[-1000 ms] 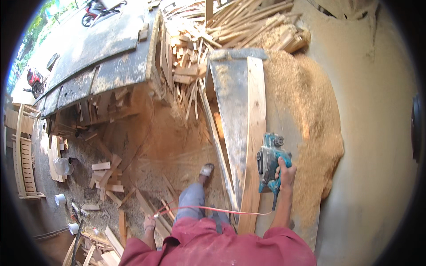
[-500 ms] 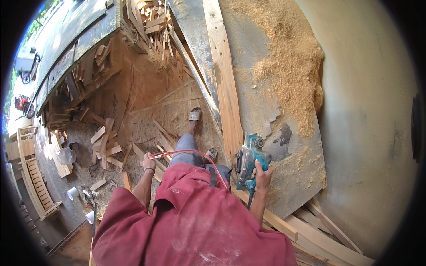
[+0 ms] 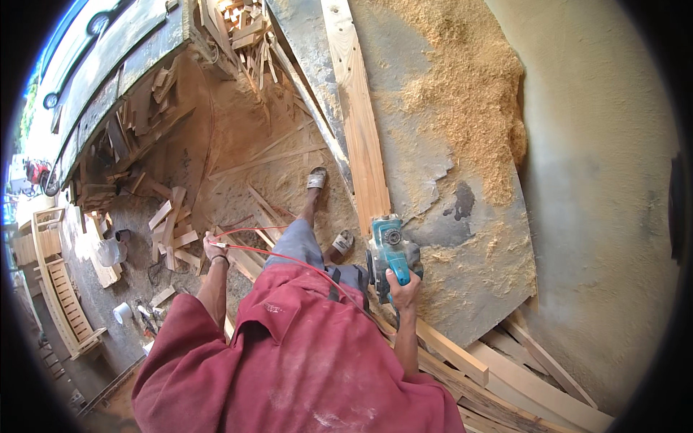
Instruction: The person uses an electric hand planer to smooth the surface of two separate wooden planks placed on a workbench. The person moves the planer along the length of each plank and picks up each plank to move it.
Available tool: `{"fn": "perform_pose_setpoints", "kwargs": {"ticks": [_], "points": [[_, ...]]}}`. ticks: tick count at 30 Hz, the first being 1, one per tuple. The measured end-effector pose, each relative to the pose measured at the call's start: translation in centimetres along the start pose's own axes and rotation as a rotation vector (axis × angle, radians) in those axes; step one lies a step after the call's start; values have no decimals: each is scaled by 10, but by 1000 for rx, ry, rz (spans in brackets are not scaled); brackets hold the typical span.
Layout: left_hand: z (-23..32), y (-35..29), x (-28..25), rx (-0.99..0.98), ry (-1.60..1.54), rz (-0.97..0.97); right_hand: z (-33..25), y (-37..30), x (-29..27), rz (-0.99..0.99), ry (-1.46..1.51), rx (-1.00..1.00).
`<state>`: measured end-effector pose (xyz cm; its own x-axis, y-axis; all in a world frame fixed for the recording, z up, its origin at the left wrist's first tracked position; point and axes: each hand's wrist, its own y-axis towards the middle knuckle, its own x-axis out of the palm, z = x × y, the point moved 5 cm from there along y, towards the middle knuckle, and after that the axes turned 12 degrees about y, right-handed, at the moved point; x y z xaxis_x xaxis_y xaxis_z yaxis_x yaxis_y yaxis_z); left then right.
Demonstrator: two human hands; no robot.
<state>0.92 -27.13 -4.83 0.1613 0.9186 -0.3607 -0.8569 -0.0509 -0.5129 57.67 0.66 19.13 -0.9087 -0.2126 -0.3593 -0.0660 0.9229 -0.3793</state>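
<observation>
Your right hand (image 3: 406,291) has its fingers curled round the teal-and-black power planer (image 3: 392,254), at the visible near end of the long, pale wooden plank (image 3: 360,130) stretching away ahead; your left hand (image 3: 214,249), farther off, grips the thin red cord (image 3: 289,257).

On my remote feed, I saw beige wall (image 3: 599,144) filling right side. Top centre: heap of wood scraps (image 3: 247,27). Left of centre: loose offcuts (image 3: 172,225) crisscrossed on dusty ground (image 3: 242,155), white container (image 3: 123,313) below them. Far left: slatted wooden frame (image 3: 62,287), red motorbike (image 3: 36,172) above it, pale car (image 3: 74,52) higher still. Lower right: long planks (image 3: 534,382) lay near wall.
</observation>
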Motion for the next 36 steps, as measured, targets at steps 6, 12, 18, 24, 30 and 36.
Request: {"fn": "perform_pose_setpoints", "kwargs": {"ticks": [6, 12, 18, 24, 30, 36], "points": [[-9, -11, -19, 11, 174, -13, -3, 21, 4, -17, -16, 45], [-40, -27, -23, -130, 212, -69, -28, 53, 17, -34, -45, 34], [-40, -43, -13, -160, 258, -39, -55, 100, 33, -72, -72, 28], [-22, -45, 8, -191, 208, 20, -112, 168, 67, -57, -9, -14], [1, -14, 51, -215, 292, 27, -171, 260, 109, -93, 2, -73], [34, 6, 116, -165, 248, -73, -236, 346, 157, -62, -19, -184]]}}
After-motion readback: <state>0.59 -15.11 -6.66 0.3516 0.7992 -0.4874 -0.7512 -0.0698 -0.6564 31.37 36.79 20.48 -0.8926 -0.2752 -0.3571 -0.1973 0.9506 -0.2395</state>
